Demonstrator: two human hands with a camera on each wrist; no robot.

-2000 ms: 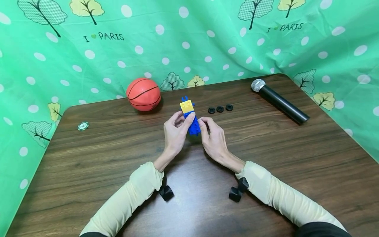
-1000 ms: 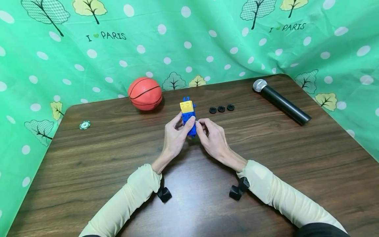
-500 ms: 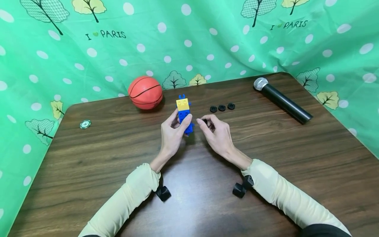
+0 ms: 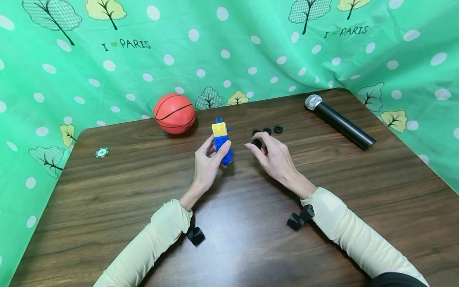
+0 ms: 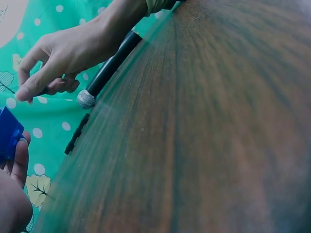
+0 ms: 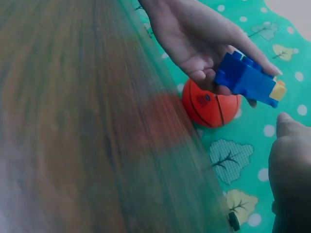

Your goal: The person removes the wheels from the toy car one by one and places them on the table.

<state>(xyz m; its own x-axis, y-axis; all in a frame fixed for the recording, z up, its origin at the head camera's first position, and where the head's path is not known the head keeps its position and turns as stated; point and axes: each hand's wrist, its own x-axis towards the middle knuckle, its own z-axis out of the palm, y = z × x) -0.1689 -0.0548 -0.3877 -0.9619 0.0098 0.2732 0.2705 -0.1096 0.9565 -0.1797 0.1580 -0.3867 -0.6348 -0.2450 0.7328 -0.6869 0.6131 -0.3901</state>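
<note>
My left hand (image 4: 208, 165) grips a blue and yellow toy brick car body (image 4: 221, 140), thumb pressed along its top. Small blue pegs stick out from its sides, and a blue hook shows at the yellow end. In the right wrist view the blue brick body (image 6: 245, 77) lies across the left fingers. To the right, my right hand (image 4: 279, 159) pinches a small black toy wheel (image 4: 256, 144) between thumb and fingers, apart from the car body. Just beyond those fingers, three more black wheels (image 4: 278, 129) lie in a row on the wooden table (image 4: 229, 223).
A small orange-red basketball (image 4: 174, 114) sits at the back left of the table. A black microphone (image 4: 340, 122) with a silver head lies at the back right. Far left is a green and white poker chip (image 4: 102, 152). A green dotted curtain (image 4: 201, 44) hangs behind.
My right hand has drawn away from the toy car body to the right, bringing the black wheel in its fingers into view. My left hand has shifted slightly left with the car body.
</note>
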